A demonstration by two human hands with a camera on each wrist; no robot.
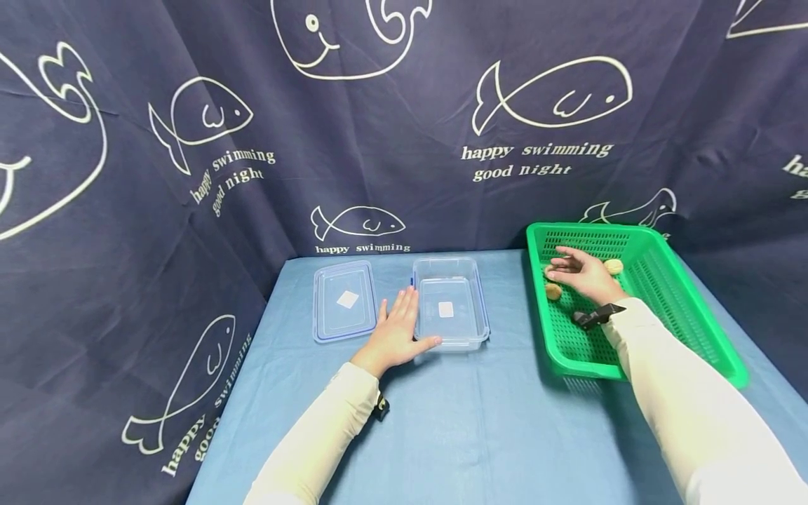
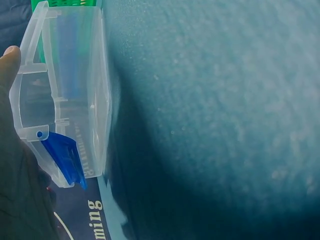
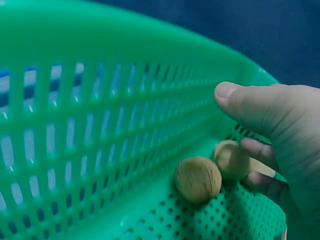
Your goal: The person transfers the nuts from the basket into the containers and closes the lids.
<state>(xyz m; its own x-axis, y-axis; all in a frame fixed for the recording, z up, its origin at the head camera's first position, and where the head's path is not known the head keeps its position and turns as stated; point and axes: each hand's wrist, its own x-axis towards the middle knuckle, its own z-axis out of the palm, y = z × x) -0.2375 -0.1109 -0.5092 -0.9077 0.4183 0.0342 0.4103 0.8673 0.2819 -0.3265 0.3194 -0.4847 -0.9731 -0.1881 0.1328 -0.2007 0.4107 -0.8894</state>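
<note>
Spread along the left side of a clear plastic container point(image 1: 483, 308), my left hand point(image 1: 396, 335) rests with straight fingers and its thumb at the front rim. The left wrist view has that thumb point(image 2: 9, 65) at the rim, above a blue side clip point(image 2: 65, 159). Inside a green basket point(image 1: 644, 242), my right hand point(image 1: 593, 279) reaches down with thumb and fingers apart. One walnut point(image 3: 232, 157) lies right at its fingertips, partly behind them. Another walnut point(image 3: 198, 180) sits beside it on the perforated floor. A paler walnut point(image 1: 613, 266) is behind the hand.
Left of the container lies its clear lid point(image 1: 360, 319), flat, with a blue seal and a white label. Blue cloth point(image 1: 454, 421) covers the table. A dark curtain point(image 1: 442, 196) printed with fish hangs behind and at the sides. The basket's tall slotted wall point(image 3: 100, 110) stands close to the right hand.
</note>
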